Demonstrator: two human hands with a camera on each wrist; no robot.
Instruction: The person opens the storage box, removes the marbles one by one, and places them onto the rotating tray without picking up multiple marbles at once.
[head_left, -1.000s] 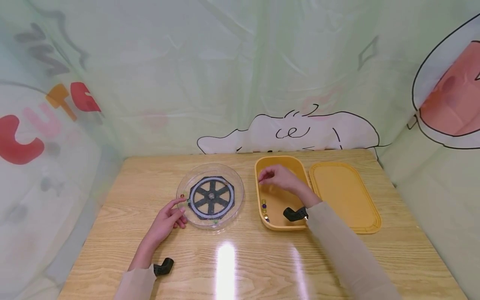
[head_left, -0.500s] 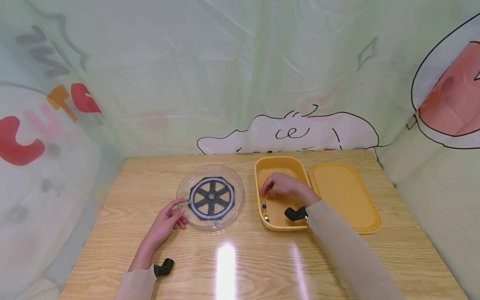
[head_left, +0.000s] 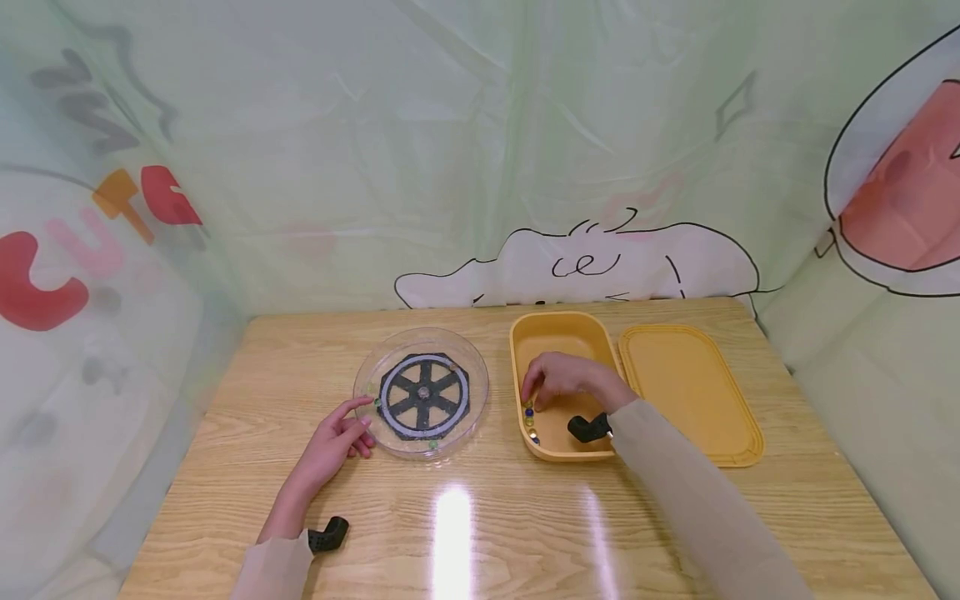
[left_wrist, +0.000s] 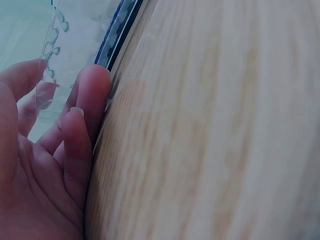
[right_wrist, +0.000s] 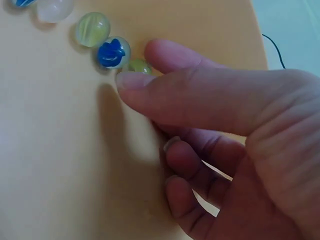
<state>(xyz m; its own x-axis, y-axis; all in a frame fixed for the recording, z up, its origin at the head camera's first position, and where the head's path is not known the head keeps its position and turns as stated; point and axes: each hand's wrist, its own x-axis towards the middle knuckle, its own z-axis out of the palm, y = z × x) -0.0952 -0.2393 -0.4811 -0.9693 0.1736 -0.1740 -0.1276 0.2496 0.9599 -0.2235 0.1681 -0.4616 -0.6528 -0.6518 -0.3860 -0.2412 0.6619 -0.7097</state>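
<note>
Inside the yellow container (head_left: 577,442) my right hand (head_left: 562,375) reaches down at the left wall. In the right wrist view its thumb and index finger pinch a yellow-green marble (right_wrist: 140,66), partly hidden by the thumb. A clear marble with a blue swirl (right_wrist: 113,53) lies right beside it, then another yellow-green marble (right_wrist: 93,29) and a whitish one (right_wrist: 54,9) in a row. My left hand (head_left: 330,442) touches the left rim of a round clear dish (head_left: 480,367), its index finger reaching over the edge. Green marbles (head_left: 432,445) lie in the dish.
A black and grey six-spoked wheel shape (head_left: 423,396) shows within the dish. The flat yellow lid (head_left: 690,392) lies right of the container. A printed curtain (head_left: 480,167) stands behind the wooden table (head_left: 390,533).
My right hand has moved from the container's far left side down to the marbles. A reddish marble seen by my left index finger one second ago no longer shows there. The left hand stays put.
</note>
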